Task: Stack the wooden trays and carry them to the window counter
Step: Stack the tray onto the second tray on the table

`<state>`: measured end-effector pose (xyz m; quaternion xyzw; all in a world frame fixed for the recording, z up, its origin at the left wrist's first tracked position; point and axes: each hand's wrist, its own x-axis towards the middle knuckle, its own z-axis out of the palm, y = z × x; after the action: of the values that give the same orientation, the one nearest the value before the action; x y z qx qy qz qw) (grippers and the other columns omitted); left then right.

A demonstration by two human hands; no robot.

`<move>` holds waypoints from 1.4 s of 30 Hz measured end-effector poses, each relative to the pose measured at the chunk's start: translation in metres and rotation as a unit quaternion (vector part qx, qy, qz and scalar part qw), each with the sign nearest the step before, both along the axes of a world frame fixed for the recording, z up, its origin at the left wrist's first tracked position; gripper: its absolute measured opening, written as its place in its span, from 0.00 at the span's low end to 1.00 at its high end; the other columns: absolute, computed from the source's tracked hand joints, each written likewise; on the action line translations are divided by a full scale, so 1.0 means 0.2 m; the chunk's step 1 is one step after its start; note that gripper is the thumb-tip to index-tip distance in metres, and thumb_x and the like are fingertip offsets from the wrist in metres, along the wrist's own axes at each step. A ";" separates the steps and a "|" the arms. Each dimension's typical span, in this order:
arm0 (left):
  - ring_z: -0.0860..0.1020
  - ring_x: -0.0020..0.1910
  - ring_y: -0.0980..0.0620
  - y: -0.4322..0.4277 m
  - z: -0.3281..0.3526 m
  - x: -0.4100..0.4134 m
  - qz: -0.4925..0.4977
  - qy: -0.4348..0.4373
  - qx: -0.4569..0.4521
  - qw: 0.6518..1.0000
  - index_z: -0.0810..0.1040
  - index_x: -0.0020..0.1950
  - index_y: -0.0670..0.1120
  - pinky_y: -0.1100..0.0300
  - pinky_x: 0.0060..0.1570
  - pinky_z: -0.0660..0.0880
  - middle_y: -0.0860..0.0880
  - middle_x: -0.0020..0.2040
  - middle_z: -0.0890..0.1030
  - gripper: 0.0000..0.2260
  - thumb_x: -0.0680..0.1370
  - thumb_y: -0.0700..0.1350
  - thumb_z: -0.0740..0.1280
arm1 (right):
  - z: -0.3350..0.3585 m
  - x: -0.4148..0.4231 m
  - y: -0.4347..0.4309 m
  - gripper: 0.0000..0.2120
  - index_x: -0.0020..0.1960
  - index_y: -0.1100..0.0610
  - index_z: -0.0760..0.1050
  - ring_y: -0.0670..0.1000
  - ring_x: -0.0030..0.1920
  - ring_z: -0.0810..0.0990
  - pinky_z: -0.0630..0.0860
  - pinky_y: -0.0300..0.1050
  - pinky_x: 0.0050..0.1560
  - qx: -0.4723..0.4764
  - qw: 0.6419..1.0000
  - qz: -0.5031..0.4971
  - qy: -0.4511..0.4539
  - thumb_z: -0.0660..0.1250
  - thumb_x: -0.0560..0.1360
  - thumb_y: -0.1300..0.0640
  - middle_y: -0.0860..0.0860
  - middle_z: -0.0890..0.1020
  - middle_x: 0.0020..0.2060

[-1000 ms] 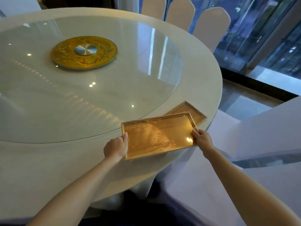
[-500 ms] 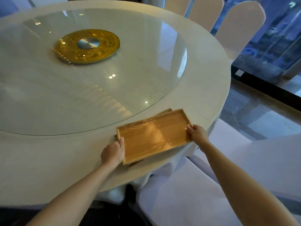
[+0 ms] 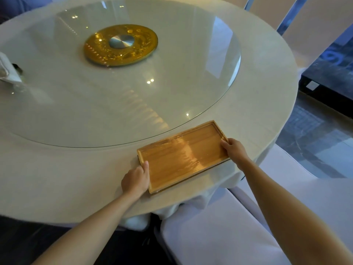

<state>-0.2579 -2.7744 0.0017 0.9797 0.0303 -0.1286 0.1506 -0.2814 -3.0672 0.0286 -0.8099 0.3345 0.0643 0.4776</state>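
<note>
The left hand (image 3: 136,178) sits at the lower centre of the frame, fingers curled around the near-left short end of the top wooden tray (image 3: 183,156), thumb lying along its rim. The right hand (image 3: 234,150) is over at the centre right, gripping the opposite short end, fingers hooked over the edge. Both hands are clamped on that tray, one at each end.

The tray lies flat, turned at a slant, its far corner pointing toward the upper right. Under it a second tray (image 3: 219,165) shows only as a thin dark line along the near long side and the left end, so the two sit stacked and nearly flush. Its glossy floor catches a bright patch of light.

The stack rests on the white-clothed round counter (image 3: 57,178), near its lower-right edge, just outside the rim of the big glass turntable (image 3: 172,83). Up in the centre top of the frame, a gold disc (image 3: 139,48) with a silver hub sits in the middle of that glass. At the far left edge, a folded white napkin (image 3: 8,70). White-covered chairs (image 3: 219,236) fill the lower right.
</note>
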 end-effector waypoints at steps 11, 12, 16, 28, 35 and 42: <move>0.72 0.63 0.38 0.02 0.02 0.05 0.177 0.145 -0.203 0.952 0.65 0.66 0.38 0.50 0.59 0.68 0.37 0.65 0.73 0.26 0.79 0.58 0.50 | 0.03 0.03 -0.02 0.23 0.60 0.66 0.73 0.62 0.59 0.75 0.71 0.53 0.60 0.052 0.998 -0.007 0.034 0.57 0.77 0.48 0.64 0.77 0.58; 0.72 0.63 0.39 0.01 0.02 0.06 0.190 0.159 -0.229 0.941 0.66 0.67 0.38 0.51 0.62 0.69 0.37 0.65 0.73 0.27 0.79 0.58 0.50 | 0.03 0.04 -0.02 0.24 0.61 0.66 0.72 0.62 0.60 0.74 0.71 0.52 0.59 0.054 0.998 -0.008 0.037 0.57 0.77 0.47 0.64 0.76 0.60; 0.72 0.63 0.41 -0.01 0.02 0.04 0.187 0.176 -0.273 0.927 0.70 0.66 0.39 0.51 0.65 0.68 0.40 0.65 0.74 0.26 0.80 0.56 0.50 | 0.02 0.03 0.00 0.24 0.60 0.65 0.73 0.59 0.55 0.75 0.69 0.46 0.52 0.051 0.998 -0.007 0.042 0.56 0.77 0.46 0.62 0.77 0.59; 0.75 0.60 0.41 -0.01 0.02 0.01 0.210 0.145 -0.321 0.912 0.72 0.64 0.40 0.55 0.55 0.70 0.41 0.61 0.77 0.23 0.80 0.55 0.52 | 0.05 0.01 0.06 0.25 0.64 0.66 0.69 0.59 0.62 0.72 0.67 0.47 0.57 0.084 0.994 -0.055 0.043 0.58 0.77 0.47 0.61 0.74 0.62; 0.74 0.62 0.42 0.03 0.03 0.01 0.175 0.142 -0.325 0.918 0.70 0.66 0.41 0.56 0.53 0.69 0.41 0.63 0.75 0.24 0.80 0.56 0.52 | 0.03 -0.07 0.09 0.23 0.61 0.67 0.72 0.61 0.64 0.71 0.66 0.53 0.66 0.117 0.987 -0.108 0.031 0.60 0.77 0.49 0.63 0.74 0.63; 0.70 0.66 0.42 0.02 0.13 0.13 0.125 0.144 -0.338 0.921 0.65 0.70 0.42 0.52 0.61 0.68 0.42 0.69 0.71 0.25 0.80 0.56 0.50 | 0.09 -0.19 0.14 0.23 0.62 0.67 0.70 0.60 0.63 0.73 0.68 0.55 0.67 0.151 0.968 -0.202 0.004 0.60 0.77 0.50 0.62 0.74 0.62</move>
<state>-0.2313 -2.7704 0.0282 0.8295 0.1288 -0.2515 0.4817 -0.3194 -3.0386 0.0473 -0.6433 0.4797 0.0194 0.5964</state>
